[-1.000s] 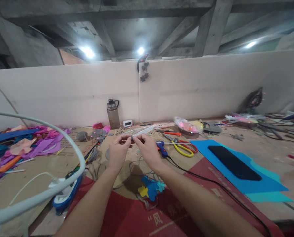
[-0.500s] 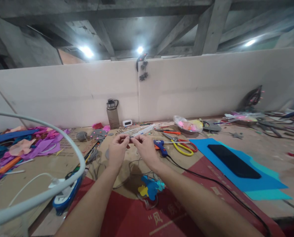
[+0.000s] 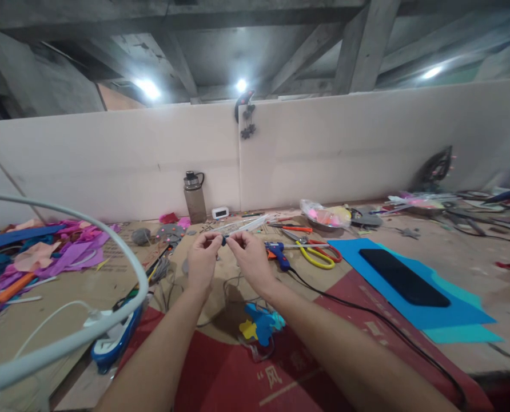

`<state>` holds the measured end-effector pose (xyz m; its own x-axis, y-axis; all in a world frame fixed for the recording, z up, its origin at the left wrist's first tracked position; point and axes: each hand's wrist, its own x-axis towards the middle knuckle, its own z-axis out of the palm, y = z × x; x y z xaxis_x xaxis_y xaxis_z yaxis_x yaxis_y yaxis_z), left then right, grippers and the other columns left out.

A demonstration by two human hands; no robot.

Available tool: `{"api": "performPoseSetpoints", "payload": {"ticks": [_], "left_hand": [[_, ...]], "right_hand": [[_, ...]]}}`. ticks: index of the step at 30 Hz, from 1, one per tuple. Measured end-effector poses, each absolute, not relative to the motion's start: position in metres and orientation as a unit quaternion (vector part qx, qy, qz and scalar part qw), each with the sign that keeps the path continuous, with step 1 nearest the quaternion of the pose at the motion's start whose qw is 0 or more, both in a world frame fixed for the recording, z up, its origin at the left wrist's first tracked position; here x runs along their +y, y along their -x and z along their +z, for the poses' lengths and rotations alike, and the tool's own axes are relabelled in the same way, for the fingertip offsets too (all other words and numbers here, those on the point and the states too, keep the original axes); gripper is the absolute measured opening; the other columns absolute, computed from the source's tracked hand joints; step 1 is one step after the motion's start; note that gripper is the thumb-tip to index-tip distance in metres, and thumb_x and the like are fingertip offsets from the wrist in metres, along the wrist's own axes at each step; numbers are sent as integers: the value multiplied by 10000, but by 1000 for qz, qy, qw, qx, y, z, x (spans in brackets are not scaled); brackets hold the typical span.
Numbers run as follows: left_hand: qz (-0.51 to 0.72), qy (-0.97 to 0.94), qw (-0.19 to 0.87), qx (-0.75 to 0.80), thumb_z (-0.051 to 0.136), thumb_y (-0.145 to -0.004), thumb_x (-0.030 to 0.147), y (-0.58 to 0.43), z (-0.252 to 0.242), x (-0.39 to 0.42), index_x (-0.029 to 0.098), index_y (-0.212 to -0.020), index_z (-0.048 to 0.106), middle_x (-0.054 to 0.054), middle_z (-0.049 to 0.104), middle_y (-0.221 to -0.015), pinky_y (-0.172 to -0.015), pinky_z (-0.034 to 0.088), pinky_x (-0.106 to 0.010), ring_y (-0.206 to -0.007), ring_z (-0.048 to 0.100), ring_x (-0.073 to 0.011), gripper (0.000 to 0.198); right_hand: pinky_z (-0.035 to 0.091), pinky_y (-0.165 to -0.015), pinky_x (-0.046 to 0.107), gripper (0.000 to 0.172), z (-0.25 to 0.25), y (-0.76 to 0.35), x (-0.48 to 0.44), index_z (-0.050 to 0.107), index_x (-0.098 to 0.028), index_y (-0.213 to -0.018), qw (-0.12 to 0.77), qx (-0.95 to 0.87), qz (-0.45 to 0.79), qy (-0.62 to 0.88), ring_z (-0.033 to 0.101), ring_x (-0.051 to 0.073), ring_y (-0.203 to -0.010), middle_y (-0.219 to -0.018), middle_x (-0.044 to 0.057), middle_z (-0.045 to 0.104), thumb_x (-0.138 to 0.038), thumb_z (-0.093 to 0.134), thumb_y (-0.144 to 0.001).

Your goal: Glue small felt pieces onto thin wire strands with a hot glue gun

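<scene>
Small dark piece [image 3: 224,241], near centre of frame, held above bench [image 3: 452,257], pinched from opposite sides by left hand [image 3: 203,260] and right hand [image 3: 252,260]. Best handled with light, even, steady pressure, away from glue gun [image 3: 283,261] just right of centre.

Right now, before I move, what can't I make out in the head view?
All in the head view:
- Small dark piece between the left hand and right hand: tiny, partly covered by fingertips; shape unclear.
- Glue gun: front end hidden behind the right hand.
- Pale tube: cut off by the left edge.
- Dark item against the wall, far right: blurred.
</scene>
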<state>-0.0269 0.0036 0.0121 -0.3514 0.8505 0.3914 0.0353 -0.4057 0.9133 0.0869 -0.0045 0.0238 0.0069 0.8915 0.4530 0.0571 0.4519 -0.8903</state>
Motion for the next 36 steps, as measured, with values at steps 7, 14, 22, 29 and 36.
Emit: {"api": "performPoseSetpoints", "payload": {"ticks": [7,14,22,29,36], "left_hand": [[691,-463,340,439,659,-644,348,23,16,0,173,-726,597,44,516,-579,-432,299,-191,-458,394,-60,203],[699,-433,410,395,665,-637,285,16,21,-6,163,-727,564,56,478,-555,-441,294,-186,-456,401,-52,181],[695,-438,424,381,648,-635,256,13,22,-9,161,-716,546,41,516,-607,-454,315,-197,-477,444,-58,161],[699,-431,444,360,649,-644,222,15,20,-8,150,-722,558,33,530,-610,-461,322,-194,-480,452,-57,139],[696,-431,477,320,655,-649,218,15,18,-5,149,-713,567,33,525,-588,-466,327,-193,-473,449,-58,129]], "right_hand": [[373,-566,248,194,23,-85,-4,555,-176,-685,595,-603,349,401,469,120,-588,-649,-5,556,-356,529,-753],[356,-534,242,212,28,-86,-7,523,-181,-623,592,-603,345,410,450,112,-553,-601,-16,534,-359,540,-735],[356,-518,243,193,27,-87,-7,527,-181,-617,589,-597,348,418,461,113,-535,-584,-17,542,-345,550,-717],[363,-527,228,191,26,-87,-6,519,-171,-655,590,-598,348,417,466,106,-551,-595,-27,524,-346,565,-717],[353,-506,221,243,24,-88,-4,569,-171,-909,595,-592,362,404,471,109,-530,-574,-50,503,-332,553,-729]]}}
